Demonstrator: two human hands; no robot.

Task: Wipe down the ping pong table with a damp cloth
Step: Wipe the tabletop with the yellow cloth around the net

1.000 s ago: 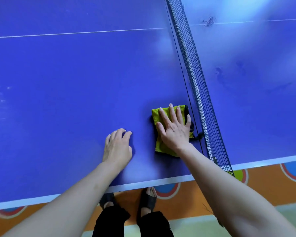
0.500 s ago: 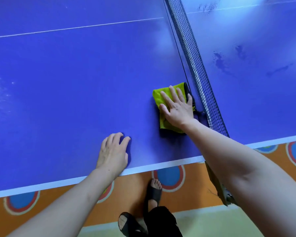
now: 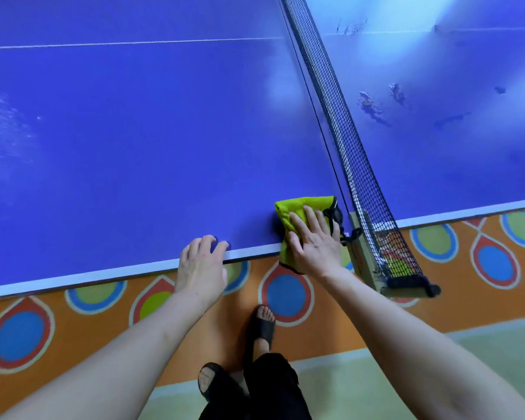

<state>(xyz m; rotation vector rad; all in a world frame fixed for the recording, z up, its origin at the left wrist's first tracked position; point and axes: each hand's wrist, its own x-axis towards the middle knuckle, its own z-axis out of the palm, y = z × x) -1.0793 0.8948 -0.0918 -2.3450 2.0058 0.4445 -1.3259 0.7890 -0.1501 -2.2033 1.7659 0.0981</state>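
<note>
Right hand [image 3: 314,241] presses flat on a cloth [image 3: 297,212] overhanging the desk [image 3: 134,140] edge beside the net [image 3: 358,165]; left hand [image 3: 202,265], fingers relaxed, rests on that edge.

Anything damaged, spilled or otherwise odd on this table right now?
Yes. Beyond the net, the far half of the table shows dark blotches, either wet patches or worn paint. The cloth overhangs the near edge.
</note>
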